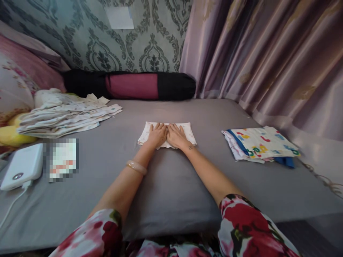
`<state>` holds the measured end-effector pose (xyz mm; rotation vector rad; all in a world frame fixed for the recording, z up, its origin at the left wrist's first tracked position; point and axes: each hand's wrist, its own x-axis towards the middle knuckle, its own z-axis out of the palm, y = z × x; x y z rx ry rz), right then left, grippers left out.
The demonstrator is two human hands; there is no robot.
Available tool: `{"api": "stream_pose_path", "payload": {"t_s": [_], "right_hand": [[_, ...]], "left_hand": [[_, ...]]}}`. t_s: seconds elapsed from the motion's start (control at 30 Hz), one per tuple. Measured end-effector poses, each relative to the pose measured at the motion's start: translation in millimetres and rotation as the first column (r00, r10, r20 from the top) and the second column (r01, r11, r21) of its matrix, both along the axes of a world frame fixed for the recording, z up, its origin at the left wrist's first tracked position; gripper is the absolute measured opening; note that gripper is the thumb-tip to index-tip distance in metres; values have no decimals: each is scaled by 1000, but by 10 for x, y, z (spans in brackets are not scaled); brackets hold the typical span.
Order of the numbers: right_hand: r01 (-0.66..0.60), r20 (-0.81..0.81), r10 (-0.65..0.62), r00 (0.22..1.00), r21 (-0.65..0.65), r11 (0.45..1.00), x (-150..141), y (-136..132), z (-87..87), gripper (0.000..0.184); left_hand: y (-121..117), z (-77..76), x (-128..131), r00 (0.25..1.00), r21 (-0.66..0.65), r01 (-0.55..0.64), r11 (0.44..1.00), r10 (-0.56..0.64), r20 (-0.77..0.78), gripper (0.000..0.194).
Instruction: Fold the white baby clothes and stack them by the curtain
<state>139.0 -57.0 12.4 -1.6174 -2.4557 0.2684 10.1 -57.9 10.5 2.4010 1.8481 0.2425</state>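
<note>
A small folded white cloth with a faint print lies on the grey sheet in front of me. On its left half my left hand rests flat, fingers stretched away from me. My right hand lies flat on the right half, close against the left one. Both palms press on the cloth from above, and neither hand grips it. The cloth's middle is hidden beneath them.
To the left lies a pile of light cloths, with a white power bank and its cable nearer me. Folded printed cloths are stacked at right. A long black and maroon bolster lines the back, beside curtains.
</note>
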Motion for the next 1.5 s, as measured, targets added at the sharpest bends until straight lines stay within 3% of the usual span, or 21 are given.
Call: {"api": "stream_pose_path", "payload": {"t_s": [0.37,0.7,0.97,1.13,1.33,1.5], "right_hand": [[30,26,-29,999,-29,999,65,81,-60,55],[133,12,-134,991,42,990,51,99,-84,52],[230,12,-231,973,41,972,188,103,-135,53],[273,15,-274,962,47,961,284,122,-170,54],[307,20,-307,951,30,951,345,121,-159,56],[342,29,-342,939,12,940,399,124,-145,59]], "left_hand": [[53,-109,-74,1000,45,4,999,-2,-25,52],[105,-132,-39,995,62,-101,993,102,-14,55],[57,-166,-183,989,122,-148,981,150,-3,56],[35,-171,-254,978,71,-209,975,209,17,55],[1,-151,-328,975,79,-223,972,221,32,59],[2,-119,-432,978,7,-208,978,208,19,63]]}}
